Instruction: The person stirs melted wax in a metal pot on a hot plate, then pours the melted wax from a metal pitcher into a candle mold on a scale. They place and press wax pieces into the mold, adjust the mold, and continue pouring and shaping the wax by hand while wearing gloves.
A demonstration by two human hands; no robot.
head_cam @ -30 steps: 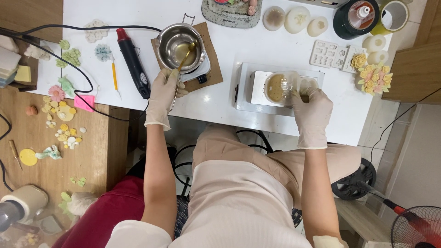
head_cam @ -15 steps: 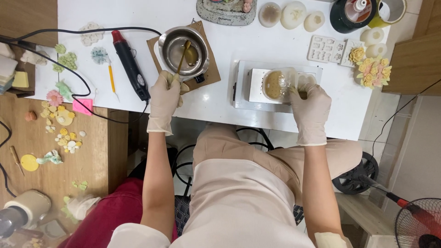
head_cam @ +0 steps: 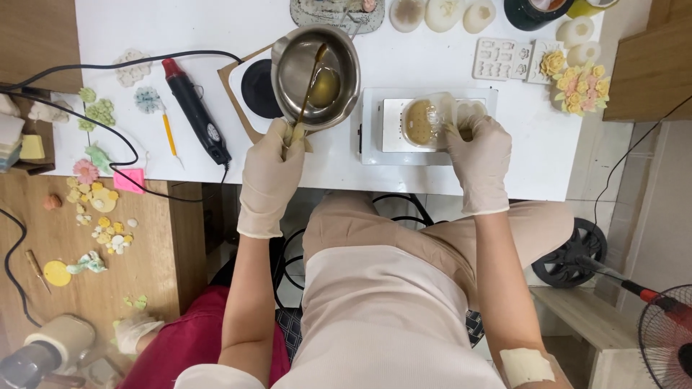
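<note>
White table (head_cam: 180, 29) beside wooden floor (head_cam: 65, 266), seemingly a workshop.

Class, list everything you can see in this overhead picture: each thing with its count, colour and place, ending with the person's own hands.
metal pot: one, silver, amber liquid inside, raised over the table's middle
stick: one, thin, resting in the pot
round plate: one, black, left of the pot
scale: one, white and silver, right of the pot
clear mould: one, amber fill, on the scale
heat gun: one, black with red tip, left on table
pencil: one, yellow, beside the heat gun
flower pieces: several, yellow and pink, far right
fan: one, black, on the floor at right
left hand: white glove, gripping the pot's handle
right hand: white glove, touching the mould
</note>
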